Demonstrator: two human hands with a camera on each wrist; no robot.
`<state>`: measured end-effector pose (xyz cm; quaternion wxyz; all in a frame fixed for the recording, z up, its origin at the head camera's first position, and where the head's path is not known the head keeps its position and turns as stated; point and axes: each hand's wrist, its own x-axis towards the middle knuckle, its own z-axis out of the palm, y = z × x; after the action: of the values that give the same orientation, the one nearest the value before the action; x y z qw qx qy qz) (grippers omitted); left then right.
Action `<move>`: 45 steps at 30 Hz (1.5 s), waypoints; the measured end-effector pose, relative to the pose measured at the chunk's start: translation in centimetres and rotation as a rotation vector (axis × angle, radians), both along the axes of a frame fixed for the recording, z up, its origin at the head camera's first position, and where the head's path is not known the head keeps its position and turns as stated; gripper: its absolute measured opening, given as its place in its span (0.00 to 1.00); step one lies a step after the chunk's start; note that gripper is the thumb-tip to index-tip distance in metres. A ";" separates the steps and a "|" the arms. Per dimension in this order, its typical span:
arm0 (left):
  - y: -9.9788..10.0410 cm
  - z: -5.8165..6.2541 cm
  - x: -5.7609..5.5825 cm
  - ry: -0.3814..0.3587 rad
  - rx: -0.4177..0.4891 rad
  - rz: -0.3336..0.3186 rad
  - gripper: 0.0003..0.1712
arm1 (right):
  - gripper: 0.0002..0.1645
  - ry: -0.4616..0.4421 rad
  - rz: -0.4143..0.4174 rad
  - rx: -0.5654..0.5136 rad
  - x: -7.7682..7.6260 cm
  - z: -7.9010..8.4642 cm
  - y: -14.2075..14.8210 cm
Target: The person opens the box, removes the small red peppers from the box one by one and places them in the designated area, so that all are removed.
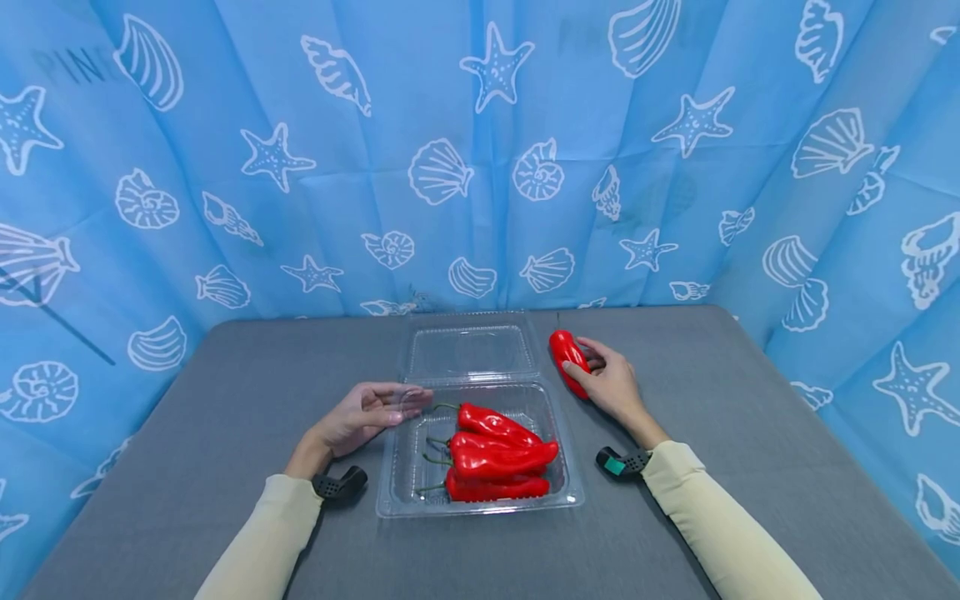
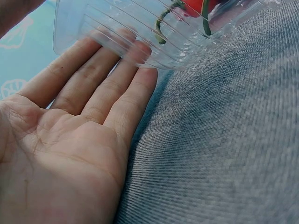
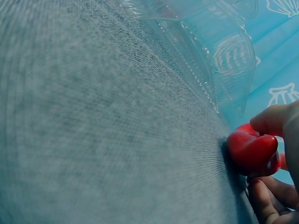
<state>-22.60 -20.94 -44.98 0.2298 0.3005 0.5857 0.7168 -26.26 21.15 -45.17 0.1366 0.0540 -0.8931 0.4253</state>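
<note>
A clear plastic clamshell container (image 1: pixel 566 492) lies with its lid (image 1: pixel 471 354) folded back, and several long red peppers (image 1: pixel 502 458) with green stems rest in its base. My left hand (image 1: pixel 371 417) is at the container's left wall. In the left wrist view the fingers (image 2: pixel 98 86) of that hand are extended, their tips against or just behind the clear plastic. To the right of the container my right hand (image 1: pixel 611 383) pinches another red pepper (image 1: pixel 567 354) between thumb and fingers. That pepper (image 3: pixel 252 149) is at the cloth surface in the right wrist view; whether it touches cannot be told.
Grey cloth (image 1: pixel 720 400) covers the table. A blue curtain (image 1: pixel 495 225) with white shell and starfish prints hangs behind it and along the sides. Black bands with camera mounts (image 1: pixel 341 483) sit on both wrists.
</note>
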 end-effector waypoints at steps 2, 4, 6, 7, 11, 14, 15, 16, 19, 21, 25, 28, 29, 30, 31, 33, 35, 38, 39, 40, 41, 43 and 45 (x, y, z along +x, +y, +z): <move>0.0 0.0 0.0 -0.003 0.001 0.000 0.30 | 0.33 -0.003 0.004 -0.003 0.0 0.0 0.0; 0.0 0.0 0.1 -0.006 -0.002 0.007 0.30 | 0.33 -0.002 0.006 -0.011 0.1 0.0 -0.1; 0.0 0.1 0.1 -0.005 -0.007 0.015 0.30 | 0.32 0.001 0.010 -0.029 0.0 0.0 -0.1; 0.0 0.1 0.1 -0.005 -0.010 0.018 0.30 | 0.31 0.003 0.010 -0.037 0.0 0.0 0.0; 0.0 0.2 0.1 0.001 -0.020 0.022 0.30 | 0.28 0.018 -0.003 -0.071 0.0 -0.1 0.1; 0.1 0.2 0.1 0.000 -0.021 0.022 0.30 | 0.27 0.037 -0.023 -0.078 0.0 -0.2 0.1; 0.1 0.2 0.1 -0.002 -0.020 0.021 0.31 | 0.27 0.041 -0.027 -0.078 0.0 -0.2 0.1; 0.1 0.2 0.1 -0.003 -0.018 0.020 0.31 | 0.27 0.045 -0.033 -0.076 0.0 -0.2 0.2; 0.0 0.2 0.1 -0.006 -0.011 0.015 0.31 | 0.27 0.046 -0.046 -0.069 -0.1 -0.3 0.2; 0.0 0.1 0.0 -0.004 -0.007 0.012 0.31 | 0.28 0.040 -0.050 -0.067 -0.1 -0.3 0.1; 0.0 0.1 0.0 -0.002 -0.002 0.010 0.31 | 0.28 0.027 -0.053 -0.066 0.0 -0.1 0.0; 0.0 0.0 0.0 -0.004 -0.009 0.014 0.31 | 0.28 0.025 -0.052 -0.064 0.1 -0.1 0.0; 0.0 0.0 0.0 -0.004 -0.013 0.016 0.31 | 0.28 0.024 -0.053 -0.063 0.1 -0.1 0.0; 0.0 0.0 0.0 -0.003 -0.019 0.020 0.31 | 0.28 0.022 -0.054 -0.061 0.1 -0.1 -0.1; 0.1 0.0 0.0 -0.002 -0.025 0.023 0.31 | 0.28 0.019 -0.054 -0.060 0.1 0.0 -0.1; 0.1 -0.1 0.0 0.004 -0.032 0.023 0.30 | 0.29 0.008 -0.056 -0.056 0.0 0.0 -0.1; 0.1 -0.1 0.0 0.010 -0.039 0.024 0.30 | 0.29 -0.003 -0.058 -0.060 0.0 0.1 0.0; 0.1 0.0 0.1 0.011 -0.036 0.023 0.28 | 0.29 -0.009 -0.057 -0.077 0.1 0.4 0.1; 0.1 0.0 0.1 0.008 -0.033 0.023 0.28 | 0.30 -0.008 -0.059 -0.085 0.1 0.6 0.1; 0.1 0.0 0.1 0.008 -0.031 0.022 0.27 | 0.30 -0.005 -0.058 -0.093 0.2 0.8 0.2; 0.1 0.1 0.1 0.005 -0.032 0.022 0.27 | 0.30 -0.001 -0.059 -0.099 0.2 1.0 0.2; 0.0 0.1 0.1 0.007 -0.028 0.018 0.27 | 0.30 0.010 -0.064 -0.099 0.4 1.4 0.2; 0.0 0.0 0.1 0.006 -0.026 0.014 0.27 | 0.30 0.018 -0.069 -0.101 0.5 1.8 0.3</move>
<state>-22.50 -20.90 -44.94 0.2268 0.2953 0.5978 0.7099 -25.77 21.43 -43.35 0.1619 0.0201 -0.8706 0.4642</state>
